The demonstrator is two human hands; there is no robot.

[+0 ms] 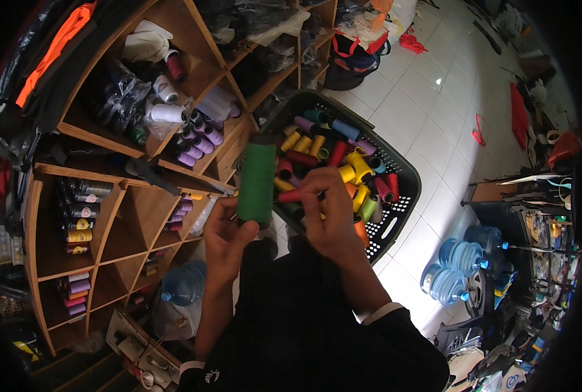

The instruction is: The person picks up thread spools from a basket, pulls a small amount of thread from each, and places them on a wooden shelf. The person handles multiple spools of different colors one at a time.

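My left hand [224, 238] is closed around the lower part of a large green thread spool [256, 183], held upright in front of me. Just right of it, my right hand [333, 215] has its thumb and fingers pinched together. A red spool [290, 195] shows at those fingertips; whether they grip it, a thread or nothing is unclear. Beneath both hands stands a dark perforated plastic basket [416, 179] filled with loose spools in yellow, red, purple, blue and orange. The hands and the green spool hide part of the basket.
A wooden cubby shelf [118, 225] with purple, white and dark spools stands on the left. Large blue water bottles [464, 258] are at the right, and another bottle [184, 283] is by the shelf. A bag with red handles [358, 55] sits beyond the basket.
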